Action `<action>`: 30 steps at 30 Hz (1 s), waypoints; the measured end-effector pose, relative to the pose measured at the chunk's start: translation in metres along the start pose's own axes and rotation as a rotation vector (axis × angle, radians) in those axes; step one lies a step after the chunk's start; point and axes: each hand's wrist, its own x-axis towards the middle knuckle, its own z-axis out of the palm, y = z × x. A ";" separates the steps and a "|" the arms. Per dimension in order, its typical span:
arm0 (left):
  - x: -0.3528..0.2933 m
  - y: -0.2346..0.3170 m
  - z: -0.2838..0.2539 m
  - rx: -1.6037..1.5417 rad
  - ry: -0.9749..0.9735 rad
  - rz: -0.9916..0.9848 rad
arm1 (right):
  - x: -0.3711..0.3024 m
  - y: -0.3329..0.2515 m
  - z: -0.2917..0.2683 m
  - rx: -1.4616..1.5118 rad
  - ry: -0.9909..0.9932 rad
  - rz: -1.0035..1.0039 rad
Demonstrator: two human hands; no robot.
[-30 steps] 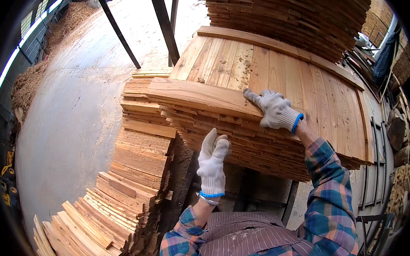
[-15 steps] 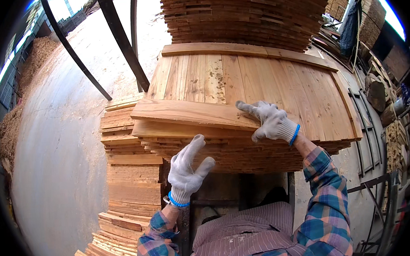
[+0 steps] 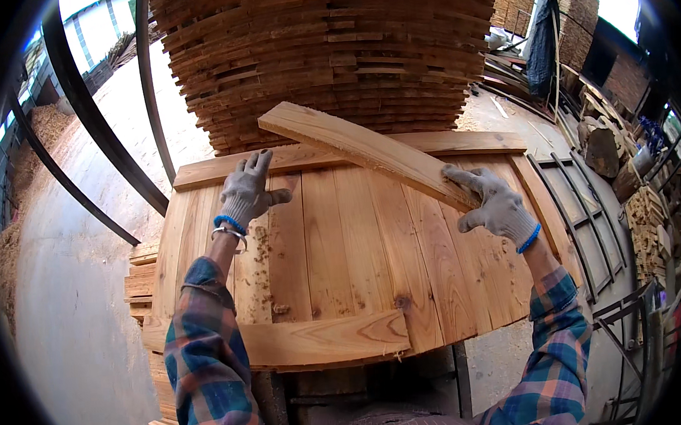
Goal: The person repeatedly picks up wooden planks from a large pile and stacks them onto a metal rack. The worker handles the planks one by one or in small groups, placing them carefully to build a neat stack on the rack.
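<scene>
A wooden plank (image 3: pixel 364 151) is raised and slanted over the far side of the stack. My right hand (image 3: pixel 497 203), in a pale knit glove with a blue cuff, grips its near right end. The plank's other end points to the far left with nothing holding it. My left hand (image 3: pixel 247 190), gloved the same way, is open with fingers spread, near the far edge board (image 3: pixel 200 172). Below both hands lies a layer of boards (image 3: pixel 323 244) set side by side, with sawdust on some. Another plank (image 3: pixel 324 338) lies crosswise along the near edge.
A tall stack of boards (image 3: pixel 325 59) rises just beyond. Dark metal posts (image 3: pixel 92 95) stand at the left, with more stacked wood (image 3: pixel 142 283) beside the layer. A metal frame (image 3: pixel 583 215) lies on the floor at right, near logs and scrap wood (image 3: pixel 600 149).
My right hand has lifted a plank from the near edge and swung it toward the far side. My left hand has moved forward from the near side to the far edge.
</scene>
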 end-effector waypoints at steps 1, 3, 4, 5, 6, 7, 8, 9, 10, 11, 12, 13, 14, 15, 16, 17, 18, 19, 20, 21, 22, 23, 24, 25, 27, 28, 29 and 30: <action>0.032 0.009 0.004 0.089 -0.084 -0.063 | 0.009 0.009 -0.007 0.008 0.018 -0.034; 0.073 0.019 0.015 0.202 -0.162 -0.074 | 0.020 0.020 -0.018 0.019 0.046 -0.090; 0.092 0.009 0.032 0.243 -0.164 -0.036 | 0.030 0.017 -0.024 -0.039 0.048 -0.054; 0.098 0.016 0.035 0.284 -0.183 0.021 | 0.038 0.021 -0.027 -0.048 0.089 -0.095; 0.103 0.021 0.037 0.245 -0.200 0.031 | 0.051 0.023 -0.029 -0.053 0.128 -0.143; 0.106 0.024 0.039 0.208 -0.219 0.035 | 0.066 0.023 -0.028 -0.055 0.165 -0.195; 0.099 0.026 0.026 0.186 -0.240 0.032 | 0.085 0.018 -0.021 -0.015 0.133 -0.144; 0.085 0.014 0.022 0.219 -0.243 0.065 | 0.103 0.002 -0.014 -0.014 0.122 -0.158; 0.059 -0.005 0.024 0.252 -0.244 0.101 | 0.122 -0.019 -0.006 -0.013 0.114 -0.170; 0.034 -0.015 0.021 0.283 -0.236 0.150 | 0.141 -0.043 0.001 -0.003 0.057 -0.218; 0.007 -0.010 0.004 0.214 -0.237 0.181 | 0.164 -0.063 0.020 -0.095 0.029 -0.256; -0.015 0.000 -0.012 0.134 -0.225 0.236 | 0.184 -0.080 0.033 -0.200 0.017 -0.278; -0.039 -0.002 -0.012 0.107 -0.220 0.230 | 0.199 -0.109 0.048 -0.211 -0.022 -0.288; -0.058 -0.006 -0.007 0.083 -0.214 0.223 | 0.208 -0.140 0.056 -0.294 -0.105 -0.316; -0.068 -0.007 0.003 0.113 -0.206 0.280 | 0.225 -0.158 0.077 -0.299 -0.098 -0.359; -0.072 -0.006 0.018 0.133 -0.204 0.346 | 0.246 -0.161 0.105 -0.311 -0.099 -0.391; -0.084 -0.014 0.025 0.117 -0.160 0.325 | 0.260 -0.174 0.141 -0.291 -0.194 -0.365; -0.087 -0.024 0.031 0.094 -0.107 0.315 | 0.270 -0.183 0.167 -0.281 -0.285 -0.330; -0.094 -0.016 0.027 0.065 -0.158 0.263 | 0.269 -0.177 0.173 -0.224 -0.319 -0.345; -0.095 -0.021 0.028 0.060 -0.141 0.261 | 0.272 -0.177 0.178 -0.223 -0.306 -0.352; -0.093 -0.025 0.030 0.054 -0.124 0.261 | 0.278 -0.176 0.181 -0.221 -0.293 -0.358; -0.091 -0.026 0.032 0.047 -0.101 0.266 | 0.279 -0.173 0.179 -0.225 -0.273 -0.360; -0.091 -0.028 0.036 0.013 -0.087 0.276 | 0.277 -0.169 0.177 -0.234 -0.295 -0.310; -0.090 -0.027 0.037 0.009 -0.092 0.282 | 0.275 -0.164 0.176 -0.225 -0.279 -0.301; -0.090 -0.024 0.034 0.008 -0.100 0.274 | 0.271 -0.154 0.176 -0.203 -0.249 -0.303; -0.089 -0.023 0.034 0.005 -0.098 0.274 | 0.272 -0.150 0.173 -0.207 -0.265 -0.323; -0.090 -0.023 0.034 0.005 -0.098 0.276 | 0.273 -0.148 0.168 -0.207 -0.281 -0.342; -0.090 -0.022 0.034 0.004 -0.098 0.277 | 0.275 -0.144 0.165 -0.207 -0.297 -0.361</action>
